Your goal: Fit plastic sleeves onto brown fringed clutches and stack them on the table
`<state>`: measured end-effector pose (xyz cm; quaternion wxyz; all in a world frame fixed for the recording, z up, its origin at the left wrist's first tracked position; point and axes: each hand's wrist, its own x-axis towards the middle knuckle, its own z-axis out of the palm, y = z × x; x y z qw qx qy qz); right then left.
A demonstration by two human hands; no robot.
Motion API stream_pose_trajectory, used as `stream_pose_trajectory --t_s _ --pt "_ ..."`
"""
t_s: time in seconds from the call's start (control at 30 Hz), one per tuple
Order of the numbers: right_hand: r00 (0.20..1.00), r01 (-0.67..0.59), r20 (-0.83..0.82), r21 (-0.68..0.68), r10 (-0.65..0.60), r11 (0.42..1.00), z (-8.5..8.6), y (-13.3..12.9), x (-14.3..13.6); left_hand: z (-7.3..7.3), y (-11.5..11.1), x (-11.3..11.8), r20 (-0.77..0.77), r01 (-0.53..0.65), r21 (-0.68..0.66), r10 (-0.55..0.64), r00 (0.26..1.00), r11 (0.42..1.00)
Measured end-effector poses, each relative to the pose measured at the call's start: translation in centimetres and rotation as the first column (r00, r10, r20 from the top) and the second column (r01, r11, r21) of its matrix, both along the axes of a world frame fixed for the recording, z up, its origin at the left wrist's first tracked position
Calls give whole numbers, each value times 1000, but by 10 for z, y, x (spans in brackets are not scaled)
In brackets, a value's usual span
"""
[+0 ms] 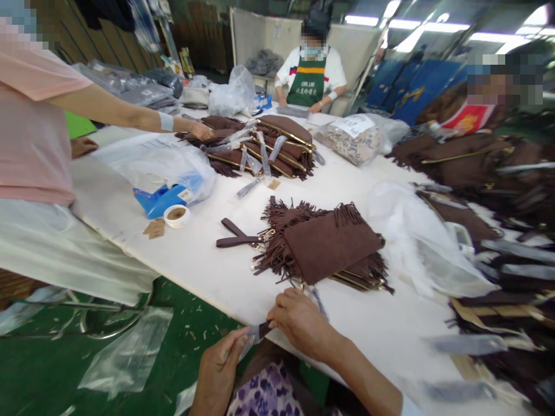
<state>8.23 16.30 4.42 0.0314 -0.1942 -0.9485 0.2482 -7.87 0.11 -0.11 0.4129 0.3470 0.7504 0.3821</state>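
Near the table's front edge, my left hand (221,358) pinches a small clear plastic sleeve (249,340). My right hand (297,318) grips a dark brown strap (263,329), whose end is at the mouth of the sleeve or inside it; I cannot tell how far in. Just beyond my right hand lies a brown fringed pouch (329,242) on top of others with gold zippers. A brown wrist strap (236,234) with a gold clasp sticks out to the left of this pile.
Across the white table (203,260) lie a blue tape dispenser (162,199), a white tape roll (177,216) and another pouch pile (269,144). Plastic bags (403,237) and more brown pouches (477,167) crowd the right. Co-workers stand left, opposite and right; one arm (125,115) reaches in.
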Motion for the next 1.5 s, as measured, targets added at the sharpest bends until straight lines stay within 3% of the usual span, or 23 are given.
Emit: stream_pose_trajectory --t_s 0.2,0.4,0.5,0.67,0.87,1.0,1.23,1.5 --pt "1000 -24 -14 7 24 1000 -3 -2 2 -8 0 2 111 52 5 -53 992 999" --pt "997 -62 -36 -40 61 997 -5 -12 0 2 2 11 188 89 53 -98 977 995" --pt "994 -110 -23 -1 110 994 -6 -27 -7 5 -4 13 207 119 37 -124 970 992" --pt "984 -176 -8 20 176 984 -9 -38 -11 0 -29 11 209 53 -52 -41 977 997" --pt "997 -35 74 181 22 983 1 -4 18 -5 -56 -4 201 -52 -115 75 977 992" --pt "990 -80 133 239 49 968 -2 9 23 -4 -49 -1 181 -2 -138 27 983 990" --pt "994 -35 108 205 13 978 -13 10 20 -13 -30 21 217 7 -82 11 976 997" --pt "994 -91 86 255 71 963 -1 9 20 -13 -7 36 366 -50 -41 61 929 998"
